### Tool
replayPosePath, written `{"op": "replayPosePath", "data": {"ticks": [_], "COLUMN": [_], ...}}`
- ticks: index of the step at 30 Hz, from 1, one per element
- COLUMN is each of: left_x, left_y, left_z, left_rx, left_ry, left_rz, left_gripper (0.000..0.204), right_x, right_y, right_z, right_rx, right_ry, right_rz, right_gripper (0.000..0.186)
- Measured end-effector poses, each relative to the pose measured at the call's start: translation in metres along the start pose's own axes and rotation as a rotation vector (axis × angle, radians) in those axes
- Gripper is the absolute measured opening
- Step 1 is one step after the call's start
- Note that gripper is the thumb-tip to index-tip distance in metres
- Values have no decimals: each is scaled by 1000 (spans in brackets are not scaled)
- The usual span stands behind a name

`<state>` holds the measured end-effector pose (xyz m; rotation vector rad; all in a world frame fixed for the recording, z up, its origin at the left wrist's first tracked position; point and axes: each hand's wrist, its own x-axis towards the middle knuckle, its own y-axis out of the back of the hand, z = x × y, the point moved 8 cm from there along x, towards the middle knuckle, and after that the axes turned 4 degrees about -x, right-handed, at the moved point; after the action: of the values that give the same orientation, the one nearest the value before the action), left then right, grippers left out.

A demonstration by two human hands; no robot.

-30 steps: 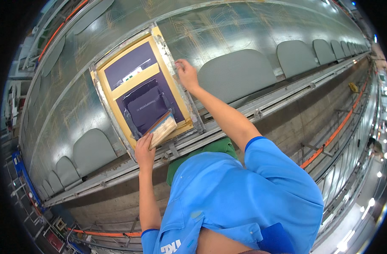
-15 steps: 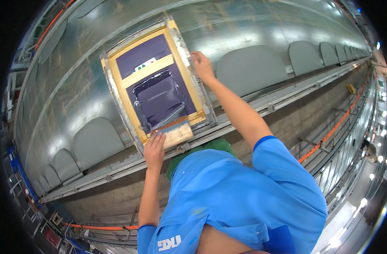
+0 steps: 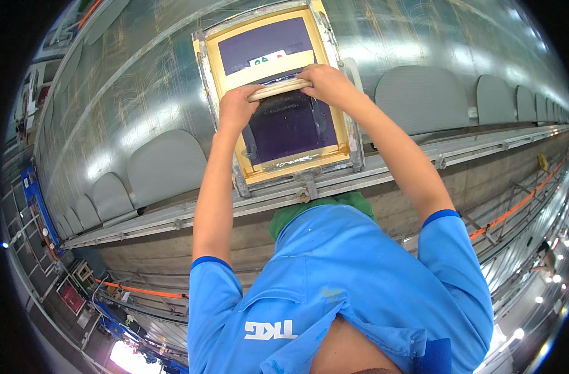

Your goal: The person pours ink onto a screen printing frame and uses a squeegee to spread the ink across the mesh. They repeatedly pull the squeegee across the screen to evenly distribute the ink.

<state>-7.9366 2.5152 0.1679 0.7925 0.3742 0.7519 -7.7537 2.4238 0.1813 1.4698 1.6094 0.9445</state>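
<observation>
A wooden-handled squeegee (image 3: 279, 90) lies across the dark purple mesh of a screen-printing frame (image 3: 354, 146), just on the near side of a yellow tape strip (image 3: 269, 70). My left hand (image 3: 237, 107) is closed round the squeegee's left end. My right hand (image 3: 325, 85) grips its right end. The squeegee's blade is mostly hidden below the handle. On the near side of it, the dark mesh (image 3: 287, 134) carries glossy wet streaks along both sides and at the near edge. Yellow tape lines the inside of the frame.
The frame rests on a long metallic table (image 3: 110, 93). Grey rounded panels (image 3: 166, 163) lie in a row to the left, and more grey panels (image 3: 421, 100) to the right. A metal rail (image 3: 384, 176) with a clamp block (image 3: 305, 187) runs along the near edge.
My right hand has left the frame's right side and taken hold of the squeegee. The squeegee has moved from the near end to the tape strip. The view has shifted.
</observation>
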Motion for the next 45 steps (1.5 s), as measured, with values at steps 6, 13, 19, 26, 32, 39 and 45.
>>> {"op": "replayPosePath", "data": {"ticks": [6,13,19,26,32,39,45], "left_x": [-63,-128,-141,-170,-213,-276,-288], "left_y": [-33,-47,-58,-60,1,130,150], "left_z": [5,30,27,34,-16,-161,-191], "left_rx": [68,83,44,58,-10,120,171], "left_ry": [-103,-156,-80,-105,-77,-43,-36], "left_rz": [49,76,89,120,199,158,93], "left_gripper": [48,49,51,64,64,59,63], "right_x": [-73,-121,-54,-33,9,92,104], "right_y": [-51,-57,-17,22,10,-106,-138], "right_z": [-14,-13,162,138,36,-123,-149], "right_rx": [44,447,414,327,339,492,587], "right_ry": [17,-28,-586,-490,-439,-422,-485], "right_rz": [145,-145,578,732,722,749,717], "right_gripper": [38,45,34,26,26,23,18]}}
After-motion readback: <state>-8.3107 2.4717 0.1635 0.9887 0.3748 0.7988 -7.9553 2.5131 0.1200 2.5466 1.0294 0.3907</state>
